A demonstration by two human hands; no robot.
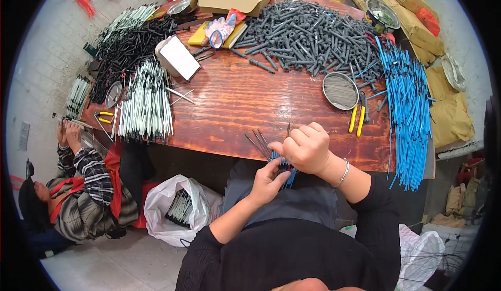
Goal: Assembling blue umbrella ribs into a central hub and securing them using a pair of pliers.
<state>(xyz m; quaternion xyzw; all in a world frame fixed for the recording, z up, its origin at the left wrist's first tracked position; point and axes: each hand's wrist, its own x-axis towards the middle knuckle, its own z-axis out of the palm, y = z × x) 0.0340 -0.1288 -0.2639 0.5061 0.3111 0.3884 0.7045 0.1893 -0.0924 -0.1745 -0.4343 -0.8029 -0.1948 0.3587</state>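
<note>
Left hand [267,184]: thumb and fingers pinching a small bundle of slim blue plastic rods with dark ends [275,156]
Bundle: at the near edge of a reddish-brown wooden table [235,103], dark ends fanned out
Right hand [308,146]: curled into a fist beside the bundle; cannot tell what it pinches
Pliers: yellow-handled pliers [357,121] near a round metal bowl [331,104] of thin grey pins
Right edge: heaped long blue plastic rods [409,124]
Far side: piled dark-grey plastic tubes [313,35]
</note>
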